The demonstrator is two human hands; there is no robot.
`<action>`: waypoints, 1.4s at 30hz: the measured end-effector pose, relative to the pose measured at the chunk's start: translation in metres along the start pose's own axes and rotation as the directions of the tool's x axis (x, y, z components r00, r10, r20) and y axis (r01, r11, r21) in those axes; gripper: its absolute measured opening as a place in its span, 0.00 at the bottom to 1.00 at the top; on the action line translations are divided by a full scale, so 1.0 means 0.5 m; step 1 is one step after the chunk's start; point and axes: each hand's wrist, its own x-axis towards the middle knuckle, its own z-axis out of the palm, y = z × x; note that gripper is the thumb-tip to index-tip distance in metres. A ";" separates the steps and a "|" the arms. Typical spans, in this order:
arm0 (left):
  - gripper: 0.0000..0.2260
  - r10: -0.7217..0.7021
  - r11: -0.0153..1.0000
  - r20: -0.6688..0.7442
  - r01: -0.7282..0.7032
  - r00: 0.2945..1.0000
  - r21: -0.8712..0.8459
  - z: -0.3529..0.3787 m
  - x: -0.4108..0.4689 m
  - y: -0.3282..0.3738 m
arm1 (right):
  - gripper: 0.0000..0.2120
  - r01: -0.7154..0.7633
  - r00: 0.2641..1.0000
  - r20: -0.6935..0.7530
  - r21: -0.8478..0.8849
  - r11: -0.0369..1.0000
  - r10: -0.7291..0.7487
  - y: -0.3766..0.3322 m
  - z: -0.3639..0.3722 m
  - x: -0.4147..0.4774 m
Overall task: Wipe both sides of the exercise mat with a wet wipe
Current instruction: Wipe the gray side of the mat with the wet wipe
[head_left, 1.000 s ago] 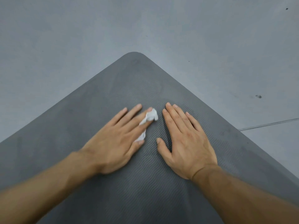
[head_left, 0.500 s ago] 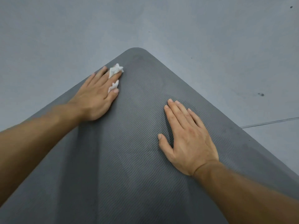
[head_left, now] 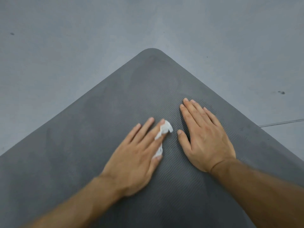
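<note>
Left hand (head_left: 134, 160) presses wipe (head_left: 162, 137) on mat (head_left: 98, 120) — right hand (head_left: 205, 137) flat.

the dark grey round-cornered exercise mat (head_left: 98, 129) filling the lower frame looks like soft foam or rubber, matt with no shine. fine wavy ribs run close together across its middle and lower right; toward the upper corner and left edge the surface looks smoother and faintly mottled. the small white crumpled wet wipe (head_left: 166, 129) at the centre looks like thin, soft non-woven cloth, creased and matt. the pale grey floor (head_left: 65, 46) in the upper frame is smooth with a dull sheen and a few dark specks.
</note>
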 end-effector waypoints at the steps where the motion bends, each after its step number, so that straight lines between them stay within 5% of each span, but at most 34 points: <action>1: 0.28 0.015 1.000 0.008 -0.015 1.000 0.006 0.006 -0.025 0.018 | 0.33 0.001 1.000 -0.002 -0.001 1.000 -0.001 0.000 0.000 0.001; 9: 0.28 0.049 0.998 0.105 -0.052 0.993 0.023 0.015 -0.111 0.075 | 0.33 0.000 1.000 0.012 0.011 1.000 0.000 0.000 -0.003 0.000; 20: 0.27 -0.400 0.903 0.041 0.401 0.916 -0.156 -0.017 0.143 0.035 | 0.31 -0.005 1.000 0.006 0.041 0.999 0.005 0.002 -0.003 -0.001; 42: 0.26 -0.368 0.924 -0.056 0.358 0.928 -0.137 0.004 0.135 0.039 | 0.30 -0.297 0.954 0.047 0.014 0.955 0.296 0.100 -0.029 -0.313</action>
